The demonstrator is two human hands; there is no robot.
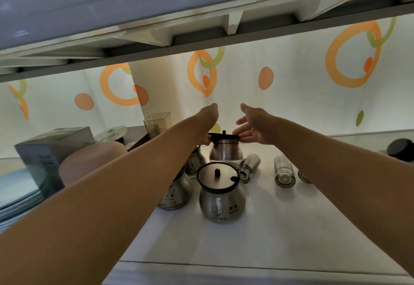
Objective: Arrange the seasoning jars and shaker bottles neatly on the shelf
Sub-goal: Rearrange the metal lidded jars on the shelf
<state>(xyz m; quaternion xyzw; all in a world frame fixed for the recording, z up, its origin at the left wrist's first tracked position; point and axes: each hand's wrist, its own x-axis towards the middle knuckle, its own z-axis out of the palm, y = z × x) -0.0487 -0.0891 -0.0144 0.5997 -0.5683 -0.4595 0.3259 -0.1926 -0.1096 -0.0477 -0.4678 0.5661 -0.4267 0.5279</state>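
Note:
Several steel seasoning jars with black lids stand on the white shelf [257, 228]. The far jar [225, 152] is between my hands: my left hand [207, 125] grips the left edge of its black lid, and my right hand [253, 129] touches the right edge with fingers spread. A near jar [220, 197] stands in front, upright. Two more jars [177, 191] [195, 161] sit partly hidden under my left forearm. A steel shaker bottle [247, 167] and a glass shaker bottle [284, 170] lie on their sides to the right; a third shaker [303, 177] is mostly hidden by my right forearm.
A pink lidded container [89, 163], a pale box [47, 150], stacked plates [15, 195], a glass lid [111, 133] and a square clear container [156, 123] crowd the left. A black round object [401, 150] sits far right. A shelf overhangs above, a patterned wall behind.

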